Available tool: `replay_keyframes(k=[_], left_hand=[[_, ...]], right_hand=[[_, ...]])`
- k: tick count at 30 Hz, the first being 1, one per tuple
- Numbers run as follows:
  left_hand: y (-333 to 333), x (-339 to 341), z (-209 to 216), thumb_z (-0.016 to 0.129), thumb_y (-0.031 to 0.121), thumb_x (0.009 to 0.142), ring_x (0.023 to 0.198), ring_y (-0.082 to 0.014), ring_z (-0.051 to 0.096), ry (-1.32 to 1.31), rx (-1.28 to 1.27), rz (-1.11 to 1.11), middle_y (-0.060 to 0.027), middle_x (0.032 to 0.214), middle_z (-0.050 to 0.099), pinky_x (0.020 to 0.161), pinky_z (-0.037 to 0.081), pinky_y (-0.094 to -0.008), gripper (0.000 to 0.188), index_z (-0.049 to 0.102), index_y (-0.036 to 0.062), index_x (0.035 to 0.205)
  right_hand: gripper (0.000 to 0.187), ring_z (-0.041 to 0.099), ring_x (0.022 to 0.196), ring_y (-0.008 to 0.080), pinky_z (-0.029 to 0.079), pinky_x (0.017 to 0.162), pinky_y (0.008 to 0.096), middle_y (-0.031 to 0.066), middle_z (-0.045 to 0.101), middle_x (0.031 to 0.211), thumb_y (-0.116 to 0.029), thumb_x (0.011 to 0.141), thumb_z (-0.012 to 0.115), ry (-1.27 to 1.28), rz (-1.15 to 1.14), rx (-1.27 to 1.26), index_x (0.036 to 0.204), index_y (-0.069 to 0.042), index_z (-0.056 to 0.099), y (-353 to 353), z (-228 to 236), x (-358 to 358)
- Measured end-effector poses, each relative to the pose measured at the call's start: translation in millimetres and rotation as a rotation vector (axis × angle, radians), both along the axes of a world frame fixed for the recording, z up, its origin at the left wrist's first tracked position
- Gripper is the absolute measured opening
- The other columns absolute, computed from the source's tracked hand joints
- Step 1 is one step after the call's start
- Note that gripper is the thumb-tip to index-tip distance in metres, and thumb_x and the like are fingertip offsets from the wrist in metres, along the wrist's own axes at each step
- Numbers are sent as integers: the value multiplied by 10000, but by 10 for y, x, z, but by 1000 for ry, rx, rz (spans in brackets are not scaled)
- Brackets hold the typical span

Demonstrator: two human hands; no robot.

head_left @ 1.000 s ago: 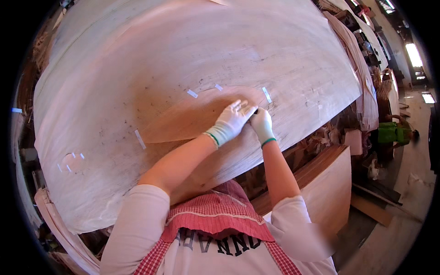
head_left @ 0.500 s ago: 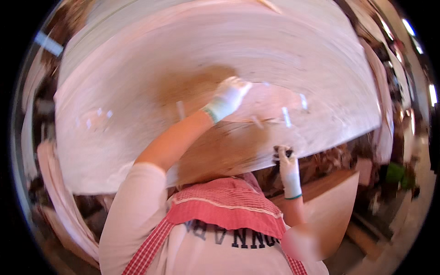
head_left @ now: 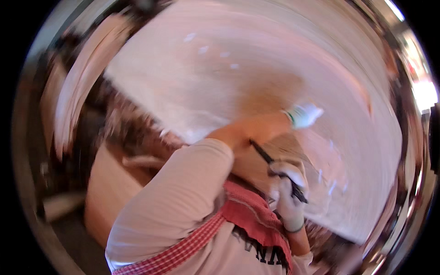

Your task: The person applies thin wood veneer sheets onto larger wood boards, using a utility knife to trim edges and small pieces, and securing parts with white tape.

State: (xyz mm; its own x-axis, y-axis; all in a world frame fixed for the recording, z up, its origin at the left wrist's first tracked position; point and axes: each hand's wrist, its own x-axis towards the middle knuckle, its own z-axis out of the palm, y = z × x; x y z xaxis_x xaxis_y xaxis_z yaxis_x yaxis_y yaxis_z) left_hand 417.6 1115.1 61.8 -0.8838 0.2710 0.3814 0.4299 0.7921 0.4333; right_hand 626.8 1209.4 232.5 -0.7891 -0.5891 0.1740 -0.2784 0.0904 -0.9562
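Note:
The picture is heavily blurred by head motion. A large pale wood veneer sheet fills the upper part, with a darker brown patch near its middle. My left hand, in a white glove with a green cuff, lies flat on the sheet just right of that patch. My right hand, also gloved in white, is close to my chest and grips a thin dark tool like a knife or marker, slanting up to the left.
Small pale tape strips dot the sheet at the right and top. A stack of veneer sheets curves along the left. A tan board stands lower left. A bright opening shows at the far right.
The view has swung sharply, so the sheet now sits up and right. My right hand has come off the sheet and pulled back to my chest with the dark tool; my left hand stays on the sheet.

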Motion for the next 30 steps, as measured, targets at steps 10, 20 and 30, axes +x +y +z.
replay_keyframes(k=[10, 20, 30], left_hand=[[-808, 2970, -375, 607, 198, 792, 899, -371, 625, -202, 189, 392, -159, 852, 660, 796, 482, -470, 184, 626, 87, 936], [-1644, 4895, -651, 586, 273, 829, 829, -406, 629, -466, 394, 676, -186, 831, 652, 703, 478, -486, 229, 612, 76, 943], [-3830, 6257, -1360, 504, 272, 889, 884, -415, 622, -557, 596, 851, -216, 946, 654, 782, 493, -488, 287, 619, 71, 1061]], right_hand=[[169, 578, 942, 209, 455, 867, 313, 127, 603, 1016, 40, 868, 527, 7, 271, 0, 999, 29, 633, -400, -729, 1243], [121, 596, 922, 159, 481, 821, 289, 88, 612, 1000, 20, 909, 532, -112, 648, 111, 985, 16, 626, -1314, -947, 1976], [253, 568, 798, 107, 465, 767, 270, 49, 618, 884, -180, 1016, 440, -367, 573, 206, 965, 1, 608, -3864, -1549, 2276]])
